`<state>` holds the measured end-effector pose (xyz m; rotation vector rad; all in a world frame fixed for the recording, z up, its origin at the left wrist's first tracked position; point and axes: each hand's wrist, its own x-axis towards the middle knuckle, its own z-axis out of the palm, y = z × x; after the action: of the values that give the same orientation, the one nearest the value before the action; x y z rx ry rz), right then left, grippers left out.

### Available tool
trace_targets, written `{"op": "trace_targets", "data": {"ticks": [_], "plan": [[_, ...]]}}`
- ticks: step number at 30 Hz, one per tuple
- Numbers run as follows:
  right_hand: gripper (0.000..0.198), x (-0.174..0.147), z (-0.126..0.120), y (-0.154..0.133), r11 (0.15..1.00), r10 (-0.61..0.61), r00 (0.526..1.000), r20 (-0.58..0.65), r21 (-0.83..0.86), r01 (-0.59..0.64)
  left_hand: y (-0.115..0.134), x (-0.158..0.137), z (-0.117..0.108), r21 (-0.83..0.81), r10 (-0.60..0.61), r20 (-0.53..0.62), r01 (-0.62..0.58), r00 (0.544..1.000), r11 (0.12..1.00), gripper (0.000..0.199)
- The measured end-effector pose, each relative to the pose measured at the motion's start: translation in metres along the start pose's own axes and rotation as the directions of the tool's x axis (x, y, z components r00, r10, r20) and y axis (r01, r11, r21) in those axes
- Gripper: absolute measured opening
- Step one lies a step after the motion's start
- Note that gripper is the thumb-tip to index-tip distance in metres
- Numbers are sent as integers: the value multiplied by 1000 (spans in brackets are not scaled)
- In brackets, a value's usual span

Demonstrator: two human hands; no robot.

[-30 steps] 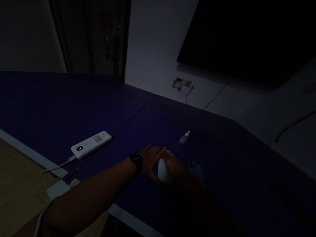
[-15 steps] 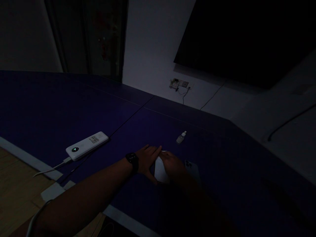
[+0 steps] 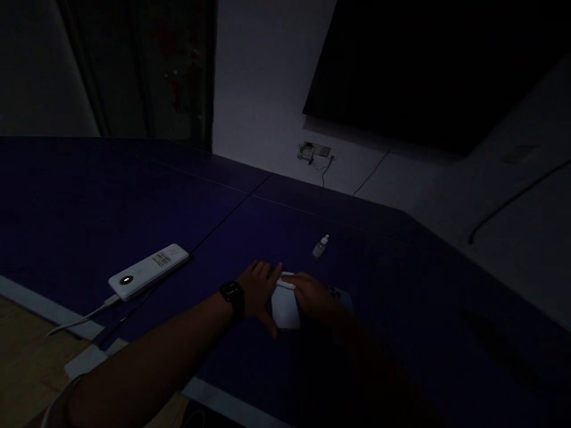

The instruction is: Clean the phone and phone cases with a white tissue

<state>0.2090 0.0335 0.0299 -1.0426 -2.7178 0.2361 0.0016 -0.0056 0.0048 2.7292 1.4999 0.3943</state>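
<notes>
On the dark blue table lies a flat, phone-shaped slab (image 3: 286, 310) with a pale, shiny face. My left hand (image 3: 260, 291), with a black watch on the wrist, grips its left side, thumb at the near corner and fingertips by the far end. My right hand (image 3: 312, 294) presses a folded white cloth or tissue (image 3: 286, 280) on the slab's far end; its fingers are closed and partly hidden in the dark. Just right of that hand lies a phone (image 3: 344, 299), camera side up, partly covered by the arm. Beyond the hands is a small dropper bottle (image 3: 320, 247) with a white top.
A white power bank (image 3: 149, 270) with a lit display and a cable (image 3: 80, 320) lies on the table (image 3: 214, 220) at left. Wall sockets (image 3: 316, 151) with wires sit below a large dark screen (image 3: 414, 71). The room is dim.
The view has shifted a little, so everything sits slightly further left. My right hand has drawn back to the right of the slab, showing more of the white cloth and the pale face.
</notes>
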Motion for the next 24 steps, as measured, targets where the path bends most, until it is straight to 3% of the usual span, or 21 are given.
{"op": "trace_targets", "data": {"ticks": [3,5,9,12,16,19,24], "plan": [[48,-11,-18,2,985,147,982,-119,106,-134,6,-4,-4,84,-162,17,160,987,983,148],[46,-20,-26,0,981,179,969,-169,106,-162,9,-6,-6,129,-264,25,259,964,957,145],[48,-39,-18,-10,1000,-26,992,-124,4,27,7,-7,-10,139,-304,38,296,952,945,132],[48,-51,-3,-19,994,-71,997,6,-79,72,-3,-8,-14,49,-234,93,230,968,972,116],[47,-60,5,-18,997,40,991,127,-64,-32,-23,-11,-22,-91,-48,217,70,975,993,87],[51,-59,7,-8,998,58,991,121,-44,-53,-33,-13,-25,-184,53,130,-29,990,982,74],[54,-45,13,0,999,-20,1000,18,-40,21,-33,-7,-18,-253,139,7,-132,990,958,85]]}}
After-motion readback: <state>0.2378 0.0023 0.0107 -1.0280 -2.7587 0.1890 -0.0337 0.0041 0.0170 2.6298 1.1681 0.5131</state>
